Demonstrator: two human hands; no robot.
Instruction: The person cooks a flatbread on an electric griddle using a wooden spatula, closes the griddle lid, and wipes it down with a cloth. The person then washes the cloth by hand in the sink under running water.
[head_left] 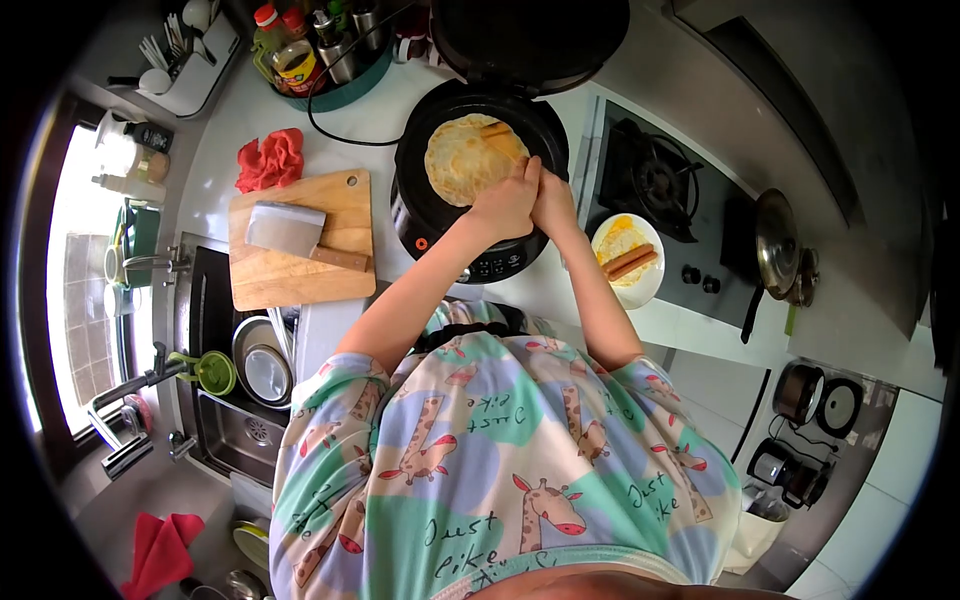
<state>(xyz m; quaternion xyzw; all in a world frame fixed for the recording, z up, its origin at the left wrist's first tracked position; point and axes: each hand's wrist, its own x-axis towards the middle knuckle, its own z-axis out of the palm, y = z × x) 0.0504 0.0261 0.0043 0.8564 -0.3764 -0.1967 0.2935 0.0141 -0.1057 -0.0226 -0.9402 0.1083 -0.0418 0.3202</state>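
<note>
We see a round, pale golden flatbread (458,165) lying flat in the black pan (414,192), faintly mottled with light brown; on its far right part we see an orange-brown strip (495,129) beside a smooth yellow patch (506,146).

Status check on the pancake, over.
Left hand and right hand together at the edge of the pancake, grip unclear. Pancake lying in the pan. Black lid open, nothing visibly in the way.
</note>
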